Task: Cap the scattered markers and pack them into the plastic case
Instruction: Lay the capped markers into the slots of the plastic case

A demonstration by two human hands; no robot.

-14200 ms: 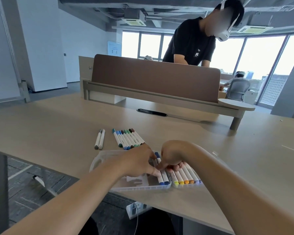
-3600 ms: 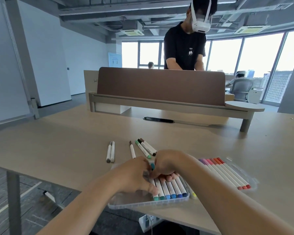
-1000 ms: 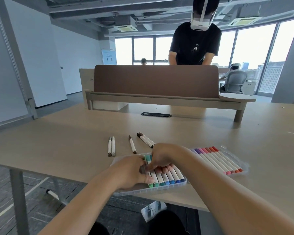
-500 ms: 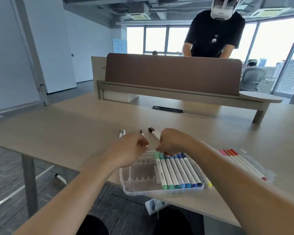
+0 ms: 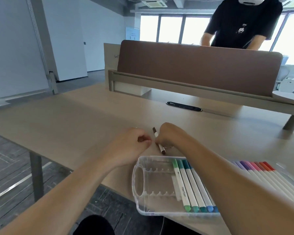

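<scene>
The clear plastic case (image 5: 139,177) lies at the table's near edge, with green, teal and blue markers (image 5: 188,182) lined up in its right part and empty slots on its left. A brown-capped marker (image 5: 161,148) lies on the table just beyond the case. My right hand (image 5: 170,136) is closed over its middle, and both brown ends stick out. My left hand (image 5: 134,146) is curled close beside it on the left, and nothing shows in its fingers. My right forearm hides part of the case.
A second clear tray (image 5: 282,173) at the right holds purple, pink, red and orange markers (image 5: 258,168). A brown desk divider (image 5: 193,68) and a black cable slot (image 5: 183,106) lie further back. A person in a black shirt (image 5: 241,22) stands behind the divider.
Both hands left the case and reached forward to the loose markers. My right hand closed on the brown marker. The view has tilted down and moved closer.
</scene>
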